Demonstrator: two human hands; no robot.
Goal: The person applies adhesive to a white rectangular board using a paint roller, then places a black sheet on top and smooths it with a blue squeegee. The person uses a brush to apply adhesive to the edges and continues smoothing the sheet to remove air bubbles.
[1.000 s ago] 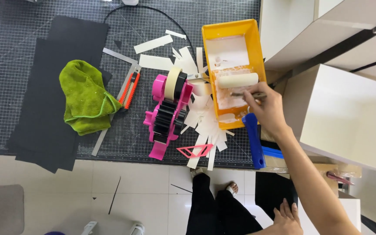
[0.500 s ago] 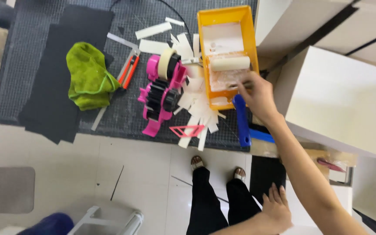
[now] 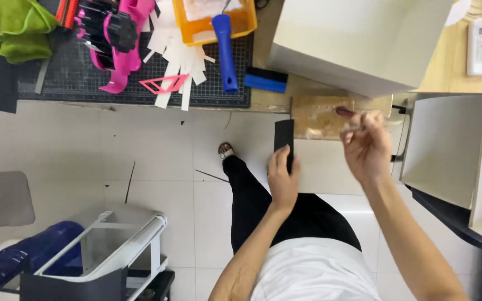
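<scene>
Glossy tiled floor, left hand (image 3: 283,179) fingers gripping flat black strip (image 3: 284,140), right hand (image 3: 367,146) pinching thin red-tipped tool (image 3: 346,112)

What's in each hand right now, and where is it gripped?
Left hand grips a black strip by its lower end. Right hand pinches a thin red-tipped tool near its end; what kind is unclear.

This looks like a small craft or packaging workshop. At twelve o'clock a gridded cutting mat (image 3: 218,92) covers the bench, strewn with white paper strips (image 3: 177,72), a pink tape dispenser (image 3: 119,42), an orange tray (image 3: 213,25) and a blue-handled roller (image 3: 225,50). A green cloth (image 3: 12,25) lies at ten o'clock. Plain white boxes (image 3: 358,39) stand at one and three o'clock. The floor is pale tile (image 3: 140,161), with a metal trolley (image 3: 112,245) at seven o'clock.
</scene>
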